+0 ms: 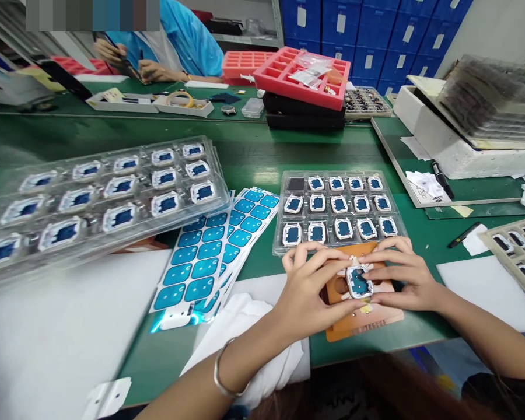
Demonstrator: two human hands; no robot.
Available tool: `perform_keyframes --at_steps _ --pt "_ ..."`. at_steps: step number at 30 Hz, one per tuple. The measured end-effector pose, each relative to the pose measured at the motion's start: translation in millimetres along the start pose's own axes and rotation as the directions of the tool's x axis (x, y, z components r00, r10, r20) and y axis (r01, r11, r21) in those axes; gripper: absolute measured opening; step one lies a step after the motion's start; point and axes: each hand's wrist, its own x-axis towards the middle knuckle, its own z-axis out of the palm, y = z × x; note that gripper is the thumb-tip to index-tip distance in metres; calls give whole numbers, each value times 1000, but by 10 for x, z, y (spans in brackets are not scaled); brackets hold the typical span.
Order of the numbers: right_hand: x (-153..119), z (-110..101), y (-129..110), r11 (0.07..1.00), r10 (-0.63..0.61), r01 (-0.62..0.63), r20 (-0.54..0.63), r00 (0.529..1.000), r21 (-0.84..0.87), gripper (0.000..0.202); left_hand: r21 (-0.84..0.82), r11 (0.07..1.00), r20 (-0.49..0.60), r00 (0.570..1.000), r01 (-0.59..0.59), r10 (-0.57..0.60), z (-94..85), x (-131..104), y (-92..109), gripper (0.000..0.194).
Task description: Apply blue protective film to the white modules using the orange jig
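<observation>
Both my hands meet over a small white-framed part with a blue face [359, 282], which rests on an orange-brown fixture block [362, 324]. My left hand [308, 291] pinches the part's left side with thumb and fingers. Pressing on its right side are the fingers of my right hand [405, 274]. Just behind the fixture lies a clear blister tray [278, 233] filled with several like parts, one cell at its back left holding a dark square.
A stack of clear trays [0, 256] with several parts sits at the left. Sheets of blue stickers [210, 251] lie beside it. White cloth [245, 321], a pink tray [301, 87], a black marker [441, 179], a white foam box [446, 146]. Another person in blue [188, 41] works across the table.
</observation>
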Motion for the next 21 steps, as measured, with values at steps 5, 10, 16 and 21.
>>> perform_keyframes --at_steps 5,10,16,21 --pt "-10 1 4 1000 -14 14 4 1000 -7 24 -6 1000 -51 998 -20 20 29 -17 -18 46" --pt "-6 6 -4 1000 -4 4 -2 1000 -7 23 -3 1000 -36 999 -13 13 30 -27 -32 48" --pt "9 0 -22 1000 4 -4 5 1000 9 24 5 1000 -28 999 -21 21 16 -10 -12 45" --pt "14 7 -21 999 20 -21 32 999 39 21 15 999 50 998 37 -38 -10 12 18 42"
